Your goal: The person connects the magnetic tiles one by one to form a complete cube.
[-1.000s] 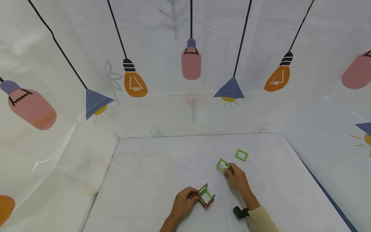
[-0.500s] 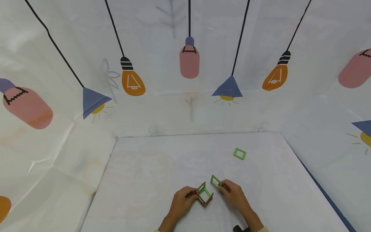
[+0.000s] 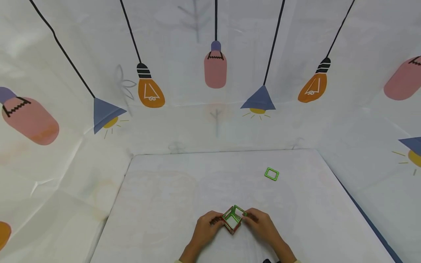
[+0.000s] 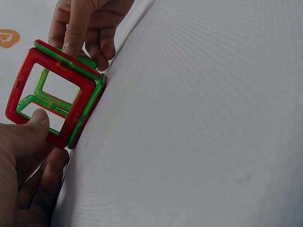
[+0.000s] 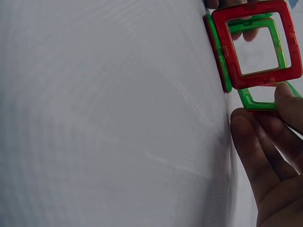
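Observation:
In the head view my left hand grips a small box of square magnetic tiles just above or on the white table. The tiles are hollow frames, red on one face and green on the other. In the left wrist view my thumb lies against the red tile. My right hand pinches another square tile against the box's right side. From the right wrist, this pinched tile shows green under the red frame. Whether its edge touches fully is hard to tell.
A loose green square tile lies flat farther back on the white table. Behind it rises a white backdrop printed with hanging lamps. Part of a black object shows beside my right wrist.
My right hand has brought its tile from the back right down and left to the box. My left hand keeps hold of the box in nearly the same place.

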Demonstrator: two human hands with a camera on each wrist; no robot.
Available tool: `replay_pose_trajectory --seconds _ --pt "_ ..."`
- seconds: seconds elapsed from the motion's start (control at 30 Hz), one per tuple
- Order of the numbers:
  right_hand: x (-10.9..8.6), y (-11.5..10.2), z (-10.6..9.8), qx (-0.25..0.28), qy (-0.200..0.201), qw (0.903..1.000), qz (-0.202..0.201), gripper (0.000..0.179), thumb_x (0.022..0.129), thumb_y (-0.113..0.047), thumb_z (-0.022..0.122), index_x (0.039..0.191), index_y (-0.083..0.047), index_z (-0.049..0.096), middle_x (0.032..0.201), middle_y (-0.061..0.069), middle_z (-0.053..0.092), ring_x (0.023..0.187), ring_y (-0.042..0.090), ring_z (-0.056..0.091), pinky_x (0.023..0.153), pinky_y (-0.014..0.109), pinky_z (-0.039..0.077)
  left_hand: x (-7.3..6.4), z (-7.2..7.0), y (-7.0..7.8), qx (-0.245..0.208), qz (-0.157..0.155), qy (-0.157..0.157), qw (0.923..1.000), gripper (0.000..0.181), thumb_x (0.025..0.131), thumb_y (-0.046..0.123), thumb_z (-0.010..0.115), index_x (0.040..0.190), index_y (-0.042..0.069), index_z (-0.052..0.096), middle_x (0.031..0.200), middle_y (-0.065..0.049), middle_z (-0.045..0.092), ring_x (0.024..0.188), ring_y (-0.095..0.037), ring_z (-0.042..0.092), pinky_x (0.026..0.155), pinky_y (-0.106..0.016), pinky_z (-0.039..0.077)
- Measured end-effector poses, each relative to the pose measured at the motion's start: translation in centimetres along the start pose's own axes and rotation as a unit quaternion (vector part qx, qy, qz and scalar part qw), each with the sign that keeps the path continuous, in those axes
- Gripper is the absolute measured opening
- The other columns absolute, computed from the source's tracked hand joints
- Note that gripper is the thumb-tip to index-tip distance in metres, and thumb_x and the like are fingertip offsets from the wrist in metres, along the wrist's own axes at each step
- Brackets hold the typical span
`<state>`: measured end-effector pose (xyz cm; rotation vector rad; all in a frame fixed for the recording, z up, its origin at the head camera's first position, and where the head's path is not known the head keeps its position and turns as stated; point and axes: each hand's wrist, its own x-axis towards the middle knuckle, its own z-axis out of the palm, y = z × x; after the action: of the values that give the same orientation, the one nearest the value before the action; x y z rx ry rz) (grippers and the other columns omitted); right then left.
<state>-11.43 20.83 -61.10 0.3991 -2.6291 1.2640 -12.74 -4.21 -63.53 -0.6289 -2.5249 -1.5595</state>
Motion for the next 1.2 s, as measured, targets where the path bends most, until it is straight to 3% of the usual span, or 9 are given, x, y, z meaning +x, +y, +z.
replay_pose_trajectory --seconds 0.23,0.47,0.7,1.03,1.2 --pt "-0.13 0.13 -0.28 -0.002 -0.026 0.9996 0.009 0.011 0.085 -0.018 0.077 0.096 -0.017 0.074 0.092 -0.010 0.073 0.086 0.000 0.067 0.074 0.025 0.058 0.00 -0.02 0.29 -0.001 -0.004 -0.002 1.0000 0.021 0.087 0.026 0.075 0.105 0.016 0.073 0.093 0.006 0.073 0.079 0.003 0.062 0.066 -0.018 0.053" --pt "-0.19 0.47 -0.22 0.003 -0.052 0.9984 -0.022 0.009 0.087 -0.018 0.075 0.096 -0.020 0.074 0.090 -0.012 0.071 0.083 -0.003 0.063 0.070 0.023 0.055 0.02 -0.02 0.22 -0.004 -0.001 0.000 1.0000 0.020 0.088 0.026 0.075 0.105 0.016 0.073 0.093 0.007 0.072 0.078 0.003 0.061 0.066 -0.018 0.053" --pt "-0.26 0.62 -0.02 0.007 -0.049 0.9972 -0.057 0.010 0.087 -0.015 0.075 0.095 -0.021 0.073 0.089 -0.011 0.071 0.080 -0.004 0.061 0.066 0.021 0.053 -0.03 0.08 0.00 -0.006 0.003 -0.006 1.0000 0.020 0.087 0.026 0.076 0.105 0.018 0.073 0.094 0.009 0.072 0.079 0.004 0.062 0.067 -0.018 0.053" --pt "-0.08 0.46 0.25 0.008 -0.045 0.9958 -0.079 0.012 0.086 -0.009 0.075 0.090 -0.020 0.070 0.087 -0.010 0.069 0.077 -0.004 0.058 0.062 0.020 0.050 -0.05 0.26 -0.47 0.012 0.043 0.006 0.9990 0.021 0.086 0.022 0.077 0.105 0.015 0.073 0.092 0.007 0.072 0.079 0.003 0.062 0.066 -0.016 0.053" --pt "0.00 0.61 0.35 -0.005 -0.051 0.9954 -0.081 0.011 0.088 -0.011 0.073 0.091 -0.020 0.069 0.088 -0.011 0.068 0.077 -0.005 0.058 0.063 0.019 0.050 -0.01 0.37 -0.45 0.024 0.041 0.006 0.9989 0.021 0.085 0.021 0.077 0.105 0.016 0.072 0.093 0.008 0.071 0.079 0.004 0.062 0.066 -0.016 0.053"
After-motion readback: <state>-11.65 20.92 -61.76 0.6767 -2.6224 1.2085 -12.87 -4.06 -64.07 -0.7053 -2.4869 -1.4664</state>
